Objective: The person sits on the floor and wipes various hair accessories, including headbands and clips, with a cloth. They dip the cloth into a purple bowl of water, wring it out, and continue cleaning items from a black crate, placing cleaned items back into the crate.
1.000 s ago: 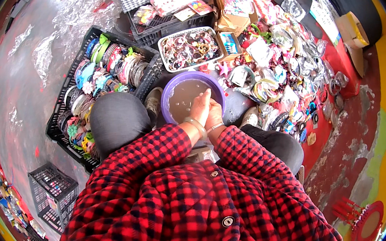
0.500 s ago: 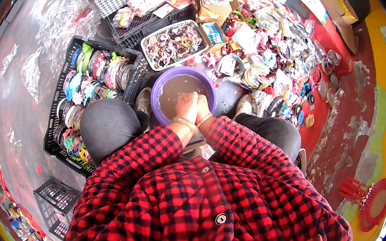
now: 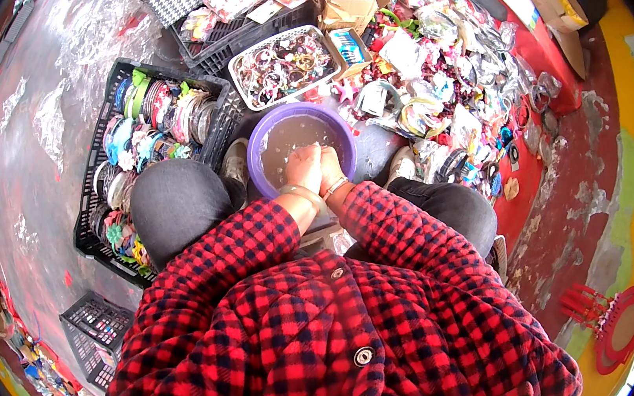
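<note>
A round purple basin (image 3: 254,163) stands between my knees with murky brownish water (image 3: 282,140) in it. Over its near side, my left hand (image 3: 302,170) and my right hand (image 3: 331,169) are pressed together, both with fingers closed. Whatever may be between the palms is hidden. A pale bangle circles my left wrist, and a thin bracelet is on my right one. Both forearms are in red and black checked sleeves.
Left of my knee is a black crate (image 3: 85,226) packed with headbands. Beyond the basin sits a white basket (image 3: 242,88) of hair ties, beside a small box (image 3: 350,50). A pile of packaged accessories (image 3: 440,104) spreads to the right. A smaller black crate (image 3: 95,324) stands lower left.
My clasped hands have shifted very slightly, and the fingers sit a little higher over the water. The basin and surrounding goods look the same.
</note>
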`<act>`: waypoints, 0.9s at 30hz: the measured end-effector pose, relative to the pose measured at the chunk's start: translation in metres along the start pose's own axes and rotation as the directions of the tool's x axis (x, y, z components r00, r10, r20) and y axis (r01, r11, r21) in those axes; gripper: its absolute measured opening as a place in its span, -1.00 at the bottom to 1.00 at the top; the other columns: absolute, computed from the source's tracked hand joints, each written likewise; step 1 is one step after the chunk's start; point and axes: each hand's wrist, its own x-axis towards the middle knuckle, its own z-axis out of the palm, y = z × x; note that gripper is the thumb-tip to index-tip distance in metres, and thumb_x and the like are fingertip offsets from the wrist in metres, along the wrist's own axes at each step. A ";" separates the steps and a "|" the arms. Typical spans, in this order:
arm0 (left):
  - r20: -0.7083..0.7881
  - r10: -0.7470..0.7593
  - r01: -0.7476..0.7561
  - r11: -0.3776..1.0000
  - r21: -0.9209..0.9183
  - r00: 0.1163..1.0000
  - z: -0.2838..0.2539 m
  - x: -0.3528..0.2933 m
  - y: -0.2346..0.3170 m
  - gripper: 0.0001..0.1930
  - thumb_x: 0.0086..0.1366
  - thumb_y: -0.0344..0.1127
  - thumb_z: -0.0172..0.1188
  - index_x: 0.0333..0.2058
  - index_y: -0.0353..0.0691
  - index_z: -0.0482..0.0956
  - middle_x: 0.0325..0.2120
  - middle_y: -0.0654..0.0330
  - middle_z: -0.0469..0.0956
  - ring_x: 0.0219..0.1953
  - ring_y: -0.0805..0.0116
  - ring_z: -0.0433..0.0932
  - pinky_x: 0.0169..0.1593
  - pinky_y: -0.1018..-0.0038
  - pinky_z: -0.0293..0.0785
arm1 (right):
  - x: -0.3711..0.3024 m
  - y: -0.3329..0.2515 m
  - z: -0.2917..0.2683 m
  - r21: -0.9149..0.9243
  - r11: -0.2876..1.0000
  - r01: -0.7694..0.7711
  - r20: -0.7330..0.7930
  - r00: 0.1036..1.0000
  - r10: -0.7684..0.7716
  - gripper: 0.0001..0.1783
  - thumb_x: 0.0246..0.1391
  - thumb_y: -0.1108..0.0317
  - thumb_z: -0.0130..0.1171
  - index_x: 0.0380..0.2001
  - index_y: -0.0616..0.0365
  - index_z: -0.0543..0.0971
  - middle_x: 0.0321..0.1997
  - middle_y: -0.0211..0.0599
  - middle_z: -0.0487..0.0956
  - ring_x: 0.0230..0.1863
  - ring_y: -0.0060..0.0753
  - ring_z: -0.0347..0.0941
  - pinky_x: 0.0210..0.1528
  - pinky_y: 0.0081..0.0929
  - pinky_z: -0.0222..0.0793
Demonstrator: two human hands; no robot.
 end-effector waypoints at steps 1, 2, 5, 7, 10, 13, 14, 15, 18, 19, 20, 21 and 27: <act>0.018 0.004 -0.004 1.000 0.022 1.000 -0.001 0.005 -0.005 -0.69 0.15 -0.18 0.08 -0.29 -0.35 0.46 -0.38 0.09 0.47 -0.31 0.30 0.46 -0.23 0.38 0.38 | 0.003 0.004 -0.001 -0.019 1.000 0.017 -0.036 0.999 -0.018 -0.81 0.01 0.36 0.09 -0.56 0.28 0.53 -0.54 -0.37 0.49 -0.54 -0.55 0.36 -0.52 -0.47 0.29; 0.040 0.007 -0.009 0.999 0.045 0.999 -0.002 0.014 -0.014 -0.69 0.16 -0.17 0.08 -0.30 -0.34 0.46 -0.39 0.10 0.47 -0.32 0.31 0.45 -0.24 0.39 0.38 | 0.007 0.012 -0.005 -0.039 0.999 0.037 -0.075 0.996 -0.039 -0.81 0.02 0.36 0.08 -0.54 0.27 0.53 -0.53 -0.37 0.50 -0.54 -0.53 0.36 -0.51 -0.46 0.30; 0.147 -0.089 0.091 0.996 -0.007 0.985 0.001 0.023 -0.014 -0.68 0.18 -0.09 0.08 -0.32 -0.28 0.47 -0.39 0.15 0.47 -0.33 0.36 0.45 -0.24 0.42 0.38 | 0.007 0.000 -0.003 0.063 0.997 -0.052 -0.186 0.980 0.063 -0.79 0.04 0.32 0.06 -0.48 0.26 0.53 -0.50 -0.33 0.51 -0.51 -0.49 0.38 -0.47 -0.45 0.31; 0.239 -0.067 0.088 0.993 -0.078 0.969 0.005 0.028 -0.008 -0.66 0.21 -0.03 0.06 -0.33 -0.23 0.47 -0.40 0.22 0.47 -0.35 0.41 0.44 -0.27 0.46 0.38 | 0.008 -0.008 -0.005 0.269 0.962 -0.042 -0.126 0.989 0.079 -0.71 0.06 0.20 0.05 -0.40 0.24 0.53 -0.44 -0.28 0.52 -0.47 -0.45 0.39 -0.41 -0.44 0.33; 0.332 0.045 0.023 0.980 -0.200 0.942 0.002 0.038 -0.001 -0.69 0.26 0.02 -0.01 -0.30 -0.11 0.46 -0.40 0.33 0.48 -0.37 0.51 0.45 -0.32 0.48 0.38 | 0.008 -0.046 -0.014 0.176 0.984 -0.013 -0.151 0.988 0.040 -0.69 0.03 0.10 0.05 -0.35 0.12 0.53 -0.44 -0.34 0.52 -0.43 -0.44 0.42 -0.37 -0.45 0.35; 0.355 -0.121 0.195 0.964 -0.179 0.927 0.010 0.018 0.007 -0.76 0.24 -0.28 0.05 -0.11 -0.10 0.39 -0.34 0.31 0.50 -0.29 0.46 0.49 -0.31 0.45 0.41 | 0.001 -0.060 -0.037 0.278 0.960 0.046 -0.058 0.998 -0.031 -0.89 0.05 0.37 0.02 -0.39 0.13 0.50 -0.44 -0.39 0.54 -0.40 -0.44 0.47 -0.32 -0.49 0.39; 0.373 -0.072 0.147 0.973 -0.177 0.925 0.010 0.020 0.005 -0.73 0.21 -0.36 0.07 -0.09 -0.12 0.37 -0.32 0.30 0.49 -0.27 0.43 0.49 -0.30 0.47 0.41 | -0.002 -0.061 -0.040 0.232 0.970 0.079 -0.095 0.994 -0.058 -0.90 0.04 0.40 0.03 -0.39 0.15 0.51 -0.45 -0.39 0.54 -0.43 -0.46 0.47 -0.34 -0.52 0.39; 0.392 -0.023 0.101 0.979 -0.178 0.920 0.009 0.023 0.004 -0.69 0.19 -0.44 0.08 -0.07 -0.15 0.35 -0.30 0.29 0.49 -0.25 0.40 0.50 -0.30 0.49 0.41 | -0.006 -0.061 -0.040 0.184 0.977 0.109 -0.132 0.988 -0.085 -0.91 0.02 0.43 0.04 -0.40 0.17 0.52 -0.46 -0.39 0.55 -0.46 -0.48 0.46 -0.36 -0.54 0.38; 0.316 0.039 -0.041 0.999 0.002 0.948 0.010 0.027 -0.001 -0.55 0.05 -0.53 0.20 -0.06 -0.20 0.31 -0.31 0.21 0.48 -0.36 0.41 0.49 -0.33 0.52 0.42 | -0.026 -0.072 -0.043 0.070 0.978 0.198 -0.289 0.942 -0.170 -0.90 -0.02 0.49 0.10 -0.39 0.22 0.56 -0.49 -0.38 0.55 -0.53 -0.55 0.43 -0.42 -0.62 0.34; 0.298 0.080 -0.104 0.992 0.068 0.951 0.011 0.028 -0.003 -0.51 0.01 -0.53 0.24 -0.06 -0.22 0.30 -0.34 0.20 0.49 -0.42 0.42 0.49 -0.37 0.54 0.42 | -0.034 -0.076 -0.044 0.034 0.974 0.224 -0.345 0.917 -0.199 -0.89 -0.04 0.49 0.12 -0.38 0.23 0.57 -0.49 -0.37 0.55 -0.55 -0.57 0.42 -0.44 -0.65 0.32; 0.329 0.057 -0.101 0.988 0.117 0.943 0.018 0.020 0.000 -0.54 -0.04 -0.57 0.26 -0.11 -0.27 0.36 -0.39 0.20 0.50 -0.41 0.45 0.48 -0.35 0.57 0.42 | -0.022 -0.064 -0.063 -0.085 0.957 0.279 -0.454 0.844 -0.286 -0.84 -0.07 0.48 0.17 -0.34 0.18 0.61 -0.52 -0.42 0.55 -0.65 -0.64 0.31 -0.59 -0.68 0.21; 0.367 0.092 -0.141 0.984 0.109 0.926 0.015 0.021 0.001 -0.56 -0.04 -0.57 0.25 -0.12 -0.28 0.38 -0.39 0.21 0.50 -0.41 0.47 0.48 -0.35 0.57 0.41 | -0.025 -0.071 -0.065 -0.156 0.950 0.269 -0.436 0.845 -0.310 -0.82 -0.08 0.47 0.17 -0.32 0.15 0.61 -0.53 -0.43 0.55 -0.68 -0.65 0.28 -0.63 -0.67 0.17; 0.516 0.229 -0.333 0.935 0.118 0.825 -0.005 0.004 0.034 -0.67 0.01 -0.60 0.17 -0.18 -0.36 0.50 -0.42 0.25 0.52 -0.43 0.52 0.46 -0.38 0.60 0.38 | -0.068 -0.126 -0.062 -0.093 0.983 0.159 -0.356 0.917 -0.182 -0.86 -0.09 0.37 0.19 -0.38 0.03 0.63 -0.63 -0.54 0.47 -0.77 -0.66 0.11 -0.77 -0.64 -0.06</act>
